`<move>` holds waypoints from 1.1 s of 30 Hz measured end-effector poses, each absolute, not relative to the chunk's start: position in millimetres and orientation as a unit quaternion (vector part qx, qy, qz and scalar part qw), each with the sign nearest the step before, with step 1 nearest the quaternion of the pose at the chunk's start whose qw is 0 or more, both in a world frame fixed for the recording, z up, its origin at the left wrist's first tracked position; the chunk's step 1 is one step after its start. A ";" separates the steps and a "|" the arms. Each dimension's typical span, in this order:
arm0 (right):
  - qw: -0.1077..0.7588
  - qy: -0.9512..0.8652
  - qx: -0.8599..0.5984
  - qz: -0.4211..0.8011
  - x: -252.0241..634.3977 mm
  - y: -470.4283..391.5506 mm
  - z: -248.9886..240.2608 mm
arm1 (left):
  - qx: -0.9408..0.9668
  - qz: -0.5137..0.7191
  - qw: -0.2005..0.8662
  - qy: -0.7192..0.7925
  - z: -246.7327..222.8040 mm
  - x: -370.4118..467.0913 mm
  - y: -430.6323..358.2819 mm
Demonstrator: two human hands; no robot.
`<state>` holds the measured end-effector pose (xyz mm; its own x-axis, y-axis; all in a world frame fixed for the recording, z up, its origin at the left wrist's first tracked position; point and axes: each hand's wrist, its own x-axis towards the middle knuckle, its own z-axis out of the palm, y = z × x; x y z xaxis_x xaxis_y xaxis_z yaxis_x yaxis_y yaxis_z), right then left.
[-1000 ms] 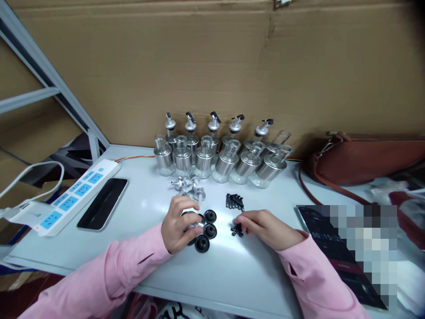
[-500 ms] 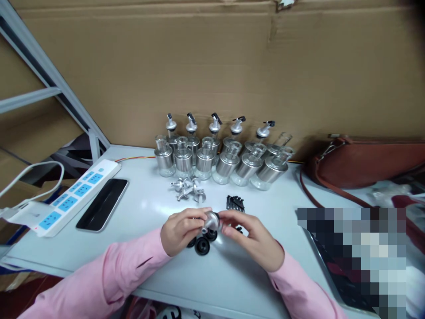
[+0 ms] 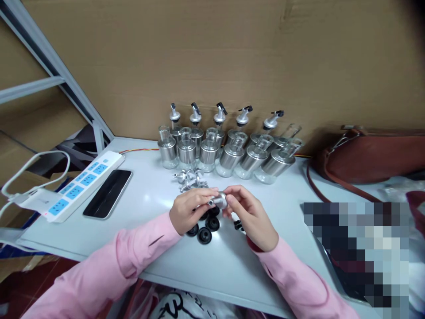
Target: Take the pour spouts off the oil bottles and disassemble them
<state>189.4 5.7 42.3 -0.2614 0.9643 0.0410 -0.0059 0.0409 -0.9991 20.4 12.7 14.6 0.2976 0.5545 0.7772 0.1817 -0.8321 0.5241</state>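
Observation:
Between my two hands is a silver metal pourer spout (image 3: pixel 219 200), its narrow tube pointing to the left and toward me. My left hand (image 3: pixel 190 210) grips it from the left with closed fingers. From the right, my right hand (image 3: pixel 254 217) pinches its wide end, and the fingers hide part of it. Below my hands, several round black stoppers (image 3: pixel 204 235) lie on the table. Loose silver spouts (image 3: pixel 189 178) form a small pile just beyond my left hand. Small black pieces (image 3: pixel 238 225) show partly beside my right hand.
Glass bottles with metal sleeves (image 3: pixel 231 156) stand in rows at the back; several rear ones carry pourers (image 3: pixel 242 117). At left lie a phone (image 3: pixel 108 193) and a power strip (image 3: pixel 83 186). A brown bag (image 3: pixel 372 155) sits at right, by a blurred-out area. Cardboard (image 3: pixel 199 53) stands behind.
The view has tilted down slightly. Both hands have moved a little farther from the table's front edge, still around the spout, uncovering more black stoppers and covering some small black pieces.

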 end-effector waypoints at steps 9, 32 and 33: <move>0.468 -0.581 -0.430 0.509 181.1 9.5 34.4 | 0.823 0.457 0.145 0.306 21.9 22.7 16.0; 0.366 -0.775 -0.400 0.324 189.2 -8.9 36.6 | 0.870 0.409 -0.045 0.271 29.1 21.8 8.0; 0.367 -0.779 -0.394 0.322 189.1 -9.8 36.2 | 0.870 0.411 -0.044 0.268 29.1 21.9 7.9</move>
<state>189.1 -9.8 36.2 -0.4207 0.8498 0.3176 0.3781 0.4825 -0.7901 21.9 7.9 29.1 0.5186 0.4301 0.7390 0.5018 -0.8529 0.1442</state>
